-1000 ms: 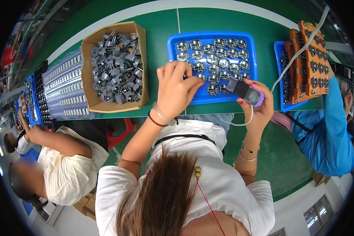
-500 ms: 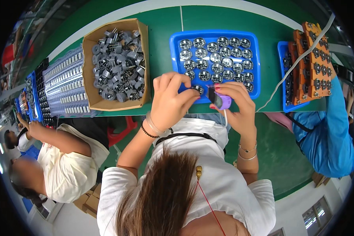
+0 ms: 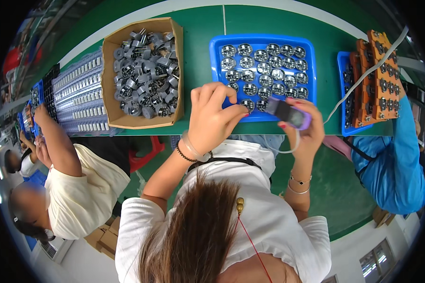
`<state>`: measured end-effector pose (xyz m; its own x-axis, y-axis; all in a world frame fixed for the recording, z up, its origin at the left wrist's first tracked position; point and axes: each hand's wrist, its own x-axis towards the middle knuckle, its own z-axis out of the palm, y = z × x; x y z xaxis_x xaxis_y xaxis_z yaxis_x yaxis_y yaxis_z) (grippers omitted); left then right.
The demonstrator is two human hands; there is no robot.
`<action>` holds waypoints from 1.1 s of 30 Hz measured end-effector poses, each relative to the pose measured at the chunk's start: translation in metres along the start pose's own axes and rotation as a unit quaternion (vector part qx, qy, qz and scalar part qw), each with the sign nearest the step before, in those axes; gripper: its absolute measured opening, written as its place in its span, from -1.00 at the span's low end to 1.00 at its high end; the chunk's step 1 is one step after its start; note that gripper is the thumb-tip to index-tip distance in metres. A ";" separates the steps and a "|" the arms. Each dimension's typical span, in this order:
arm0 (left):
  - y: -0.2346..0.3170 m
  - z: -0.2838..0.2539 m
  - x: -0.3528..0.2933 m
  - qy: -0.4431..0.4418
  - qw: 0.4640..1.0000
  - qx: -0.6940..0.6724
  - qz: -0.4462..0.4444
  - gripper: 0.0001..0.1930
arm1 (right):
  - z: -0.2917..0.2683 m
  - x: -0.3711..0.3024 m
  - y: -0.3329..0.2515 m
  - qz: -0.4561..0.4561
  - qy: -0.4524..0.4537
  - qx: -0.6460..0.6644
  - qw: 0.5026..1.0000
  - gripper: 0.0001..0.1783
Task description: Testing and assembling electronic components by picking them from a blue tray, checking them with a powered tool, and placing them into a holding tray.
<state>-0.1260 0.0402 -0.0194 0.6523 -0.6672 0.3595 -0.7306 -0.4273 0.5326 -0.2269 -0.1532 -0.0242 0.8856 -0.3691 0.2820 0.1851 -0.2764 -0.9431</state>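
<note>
My left hand [image 3: 213,113] is over the front edge of the blue tray [image 3: 215,61]. Its thumb and bent fingers close at the near side of a round part with a small circuit board [image 3: 247,105]; the fingers partly hide their contact with it. In my right hand [image 3: 311,126] is a purple-and-black handheld device [image 3: 288,113] with a white cable, gripped between thumb and fingers. Its dark end points left, over the front right of the tray. Several matching round parts [image 3: 264,80] lie in rows in the tray, board side up.
Left of the tray stands an open cardboard box [image 3: 178,70] of loose grey round parts with pins. Beyond it are clear plastic trays [image 3: 80,94] with white pieces. Stacked orange fixtures [image 3: 382,80] and a loose grey cable [image 3: 359,80] are at right. Co-workers sit on both sides.
My right hand has moved right and tilted the purple device, baring another round part in the front row. My left hand stays at the same part. The left co-worker's arm has shifted.
</note>
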 end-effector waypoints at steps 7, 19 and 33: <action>-0.001 0.008 0.001 -0.020 1.000 0.008 -0.017 -0.86 | -0.013 0.008 0.000 -0.059 -0.014 -0.041 0.997 -0.43; 0.000 -0.004 0.006 0.028 0.998 0.020 -0.049 -0.86 | 0.009 0.028 -0.012 -0.074 -0.102 -0.142 0.982 -0.50; 0.003 -0.013 0.004 0.031 0.999 0.031 -0.029 -0.87 | 0.014 0.022 -0.009 -0.056 -0.074 -0.090 0.992 -0.50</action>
<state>-0.1225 0.0442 -0.0065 0.7042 -0.6016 0.3770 -0.7006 -0.5023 0.5068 -0.2025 -0.1462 -0.0121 0.9194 -0.1965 0.3408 0.2182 -0.4662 -0.8574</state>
